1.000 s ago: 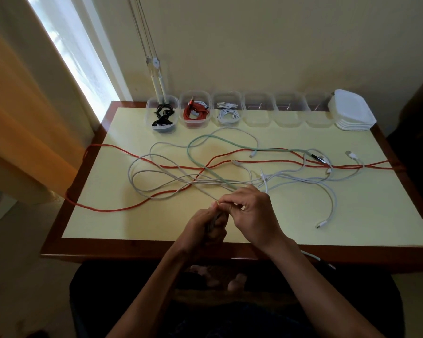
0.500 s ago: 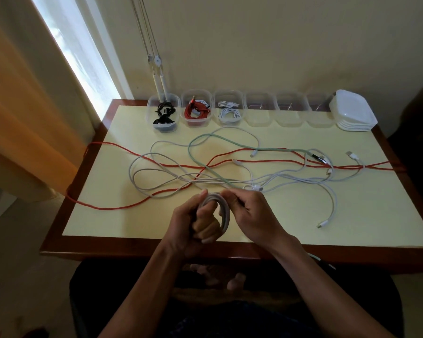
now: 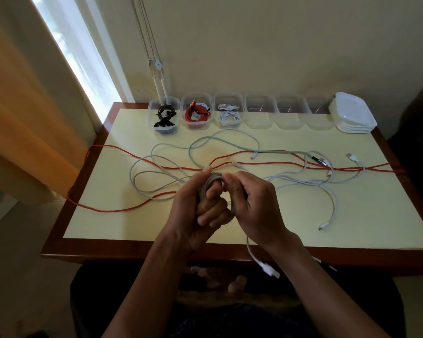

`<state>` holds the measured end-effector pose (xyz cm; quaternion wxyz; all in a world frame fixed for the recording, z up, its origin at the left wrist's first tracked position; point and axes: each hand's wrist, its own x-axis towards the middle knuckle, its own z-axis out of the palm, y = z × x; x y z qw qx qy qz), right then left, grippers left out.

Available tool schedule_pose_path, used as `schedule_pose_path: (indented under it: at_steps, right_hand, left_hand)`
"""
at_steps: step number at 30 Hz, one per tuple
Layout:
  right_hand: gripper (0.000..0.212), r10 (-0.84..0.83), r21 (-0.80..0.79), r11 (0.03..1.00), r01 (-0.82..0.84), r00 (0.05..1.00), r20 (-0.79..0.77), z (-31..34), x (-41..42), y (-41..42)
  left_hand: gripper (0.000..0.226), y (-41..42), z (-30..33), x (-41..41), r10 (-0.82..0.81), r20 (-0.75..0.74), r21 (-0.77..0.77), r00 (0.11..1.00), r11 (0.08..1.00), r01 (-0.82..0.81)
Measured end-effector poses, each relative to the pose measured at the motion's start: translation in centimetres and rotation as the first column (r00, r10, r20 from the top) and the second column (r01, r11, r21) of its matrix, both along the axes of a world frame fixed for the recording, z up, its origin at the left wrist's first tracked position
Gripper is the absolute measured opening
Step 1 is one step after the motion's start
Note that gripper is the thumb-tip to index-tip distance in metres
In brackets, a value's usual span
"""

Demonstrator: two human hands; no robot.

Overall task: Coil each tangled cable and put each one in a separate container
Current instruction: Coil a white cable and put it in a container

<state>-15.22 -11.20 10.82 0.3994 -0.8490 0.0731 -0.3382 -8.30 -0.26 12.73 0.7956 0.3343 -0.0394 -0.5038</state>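
Between my two hands, just above the near part of the table (image 3: 137,230), sits the grey cable (image 3: 214,179), wound into a small coil. My left hand (image 3: 200,211) has its fingers curled through the loops, gripping them, and my right hand (image 3: 252,206) pinches the top of the coil between thumb and fingertips. A second ago there was only a pinched strand here; now several turns ring my left fingers, so this cable is getting coiled, though its long slack still loops across the table to the left. One white plug end (image 3: 270,269) hangs below my right wrist, off the table edge. Further out, the red cable (image 3: 122,210), the green cable (image 3: 230,141) and white cables (image 3: 332,198) lie crossed over the slack, which I judge will snag it. At the back, three containers (image 3: 197,113) hold coils and three empty containers (image 3: 292,115) wait beside stacked lids (image 3: 352,115)
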Motion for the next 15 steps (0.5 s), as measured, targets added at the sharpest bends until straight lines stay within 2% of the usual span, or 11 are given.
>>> schedule_pose_path:
  at_steps: [3,5,6,8,11,12,15]
  right_hand:
    - [0.035,-0.03,0.067,0.997,0.03,1.0,0.002,0.1,0.0,0.1]
    - [0.039,-0.051,0.095,0.994,0.049,0.998,0.023,0.0,-0.1,0.3]
    - [0.039,-0.07,0.087,0.994,0.066,0.997,0.044,0.1,-0.2,0.4]
    - [0.038,-0.111,0.055,0.993,0.107,0.992,0.064,0.1,-0.1,0.5]
    - [0.037,-0.185,0.025,0.983,0.184,0.982,0.033,-0.8,0.0,0.2]
    - [0.038,-0.205,0.019,0.979,0.205,0.978,0.021,-1.2,0.0,0.2]
    - [0.04,-0.232,0.037,0.972,0.233,0.972,-0.037,-2.5,-0.2,0.6]
  left_hand:
    - [0.044,-0.4,1.3,-0.3,0.034,0.044,0.085,0.998,0.996,-0.037]
    - [0.042,-0.4,1.5,-0.1,0.061,0.228,0.172,0.972,0.98,-0.102]
    - [0.042,-0.5,1.5,0.0,0.083,0.388,0.217,0.918,0.96,-0.178]
    - [0.045,-0.5,1.1,0.2,0.093,0.682,0.254,0.725,0.9,-0.355]
    - [0.052,-1.1,-0.8,0.3,-0.003,0.89,0.27,0.455,0.809,-0.523]
    - [0.053,-1.3,-1.4,0.1,-0.043,0.908,0.292,0.417,0.778,-0.557]
    - [0.052,-2.1,-2.9,-0.9,-0.039,0.894,0.344,0.446,0.698,-0.628]
